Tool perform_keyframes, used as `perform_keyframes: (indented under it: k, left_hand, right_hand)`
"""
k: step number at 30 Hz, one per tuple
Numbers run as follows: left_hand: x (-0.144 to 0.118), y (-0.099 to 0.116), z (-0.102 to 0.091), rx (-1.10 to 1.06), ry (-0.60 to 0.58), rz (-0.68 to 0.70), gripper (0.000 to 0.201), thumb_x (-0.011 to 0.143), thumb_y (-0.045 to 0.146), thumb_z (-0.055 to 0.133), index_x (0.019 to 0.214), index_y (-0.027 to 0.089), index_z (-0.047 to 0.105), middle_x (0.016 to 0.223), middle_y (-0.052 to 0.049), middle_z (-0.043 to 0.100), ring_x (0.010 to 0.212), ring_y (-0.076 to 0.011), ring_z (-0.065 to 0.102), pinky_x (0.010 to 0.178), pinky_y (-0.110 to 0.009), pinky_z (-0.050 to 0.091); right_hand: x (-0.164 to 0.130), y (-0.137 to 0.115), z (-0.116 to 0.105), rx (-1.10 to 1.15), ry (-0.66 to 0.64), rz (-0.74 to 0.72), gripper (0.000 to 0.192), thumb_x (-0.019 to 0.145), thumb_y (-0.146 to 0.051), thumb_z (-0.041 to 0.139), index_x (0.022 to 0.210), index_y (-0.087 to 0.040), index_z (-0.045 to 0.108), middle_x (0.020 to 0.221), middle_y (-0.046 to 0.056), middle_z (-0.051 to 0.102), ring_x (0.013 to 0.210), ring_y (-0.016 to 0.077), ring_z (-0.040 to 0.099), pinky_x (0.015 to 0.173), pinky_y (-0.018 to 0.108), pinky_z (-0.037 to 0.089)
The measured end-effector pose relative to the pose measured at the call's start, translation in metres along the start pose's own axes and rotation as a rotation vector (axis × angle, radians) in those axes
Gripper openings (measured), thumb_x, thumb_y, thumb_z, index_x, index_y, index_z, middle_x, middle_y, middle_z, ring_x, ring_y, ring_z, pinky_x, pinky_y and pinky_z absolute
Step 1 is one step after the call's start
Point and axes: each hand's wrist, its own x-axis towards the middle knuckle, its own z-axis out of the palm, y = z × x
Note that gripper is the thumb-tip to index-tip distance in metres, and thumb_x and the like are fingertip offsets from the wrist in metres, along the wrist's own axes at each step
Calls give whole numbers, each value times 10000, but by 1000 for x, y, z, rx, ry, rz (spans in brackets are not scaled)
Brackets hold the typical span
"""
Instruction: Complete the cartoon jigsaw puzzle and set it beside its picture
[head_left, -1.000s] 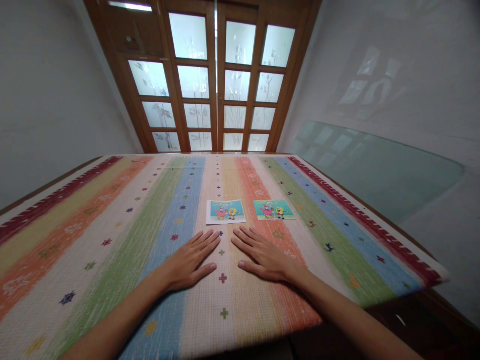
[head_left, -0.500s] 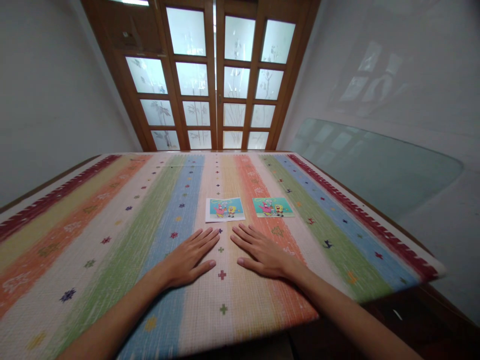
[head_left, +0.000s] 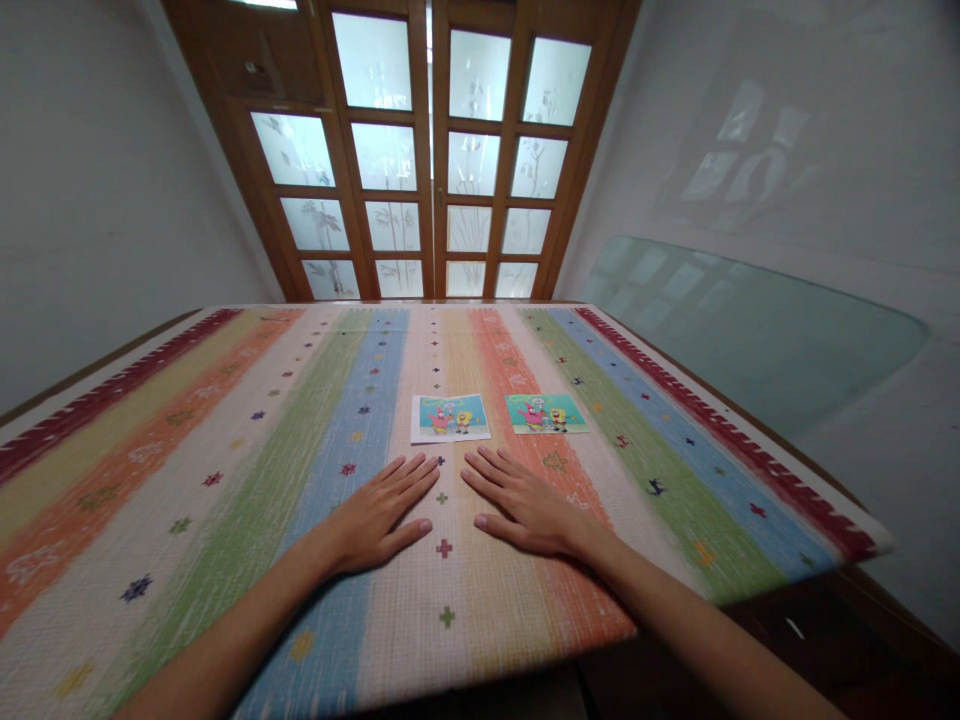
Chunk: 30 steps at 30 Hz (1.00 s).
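Your left hand [head_left: 375,520] and right hand [head_left: 525,510] lay flat, palms down, fingers spread and released on the striped cloth [head_left: 225,480] covering the worktop. Neither grasped anything.

Two cartoon picture cards lay just beyond the fingertips, away from you, side by side with a small gap between them. The left card [head_left: 450,418] sat near your left fingertips, not touching them as far as could be seen. The right card [head_left: 545,413] sat a little farther off, ahead of your right hand and slightly to its right. Both cards lay flat, face up, long axis running left to right across the stripes.

Left card: white border, blue-green picture, pink and yellow figures. Right card: greener ground, similar figures, no clear white border.

Beyond the worktop: wooden doors [head_left: 431,150] with frosted panes.
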Motion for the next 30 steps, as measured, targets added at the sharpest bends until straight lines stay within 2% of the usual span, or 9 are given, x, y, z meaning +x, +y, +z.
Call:
perform_keyframes:
  k: [7,16,22,30]
  left_hand:
    - [0,-2,2,14,-6,-4,725,1095,525,431,1697,301,96,1732,-73,223,1606,-283,236,1322,-529,201]
    - [1,-1,2,38,-61,-40,710,1101,555,377,1695,250,137,1741,-76,191,1620,-269,185,1333,-498,154]
    - [0,-3,4,48,-23,-7,714,1099,540,396,1698,280,107,1739,-72,221,1616,-267,203,1331,-496,154]
    - [3,-2,2,53,-14,-4,690,1097,540,387,1685,228,206,1723,-100,281,1614,-261,212,1329,-490,159]
  right_hand:
    - [0,0,1,1,10,-5,682,1114,-536,462,1661,-146,344,1697,134,217,1595,297,117,1318,538,141]
    - [0,0,0,-6,1,-1,678,1112,-522,474,1660,-145,343,1700,133,209,1597,294,102,1317,537,144]
    - [0,1,3,-27,15,-7,675,1110,-516,476,1648,-123,367,1692,148,217,1593,307,125,1312,550,147]
    - [2,4,3,-81,16,-19,676,1108,-496,493,1633,-83,386,1680,172,242,1579,336,178,1304,567,173]
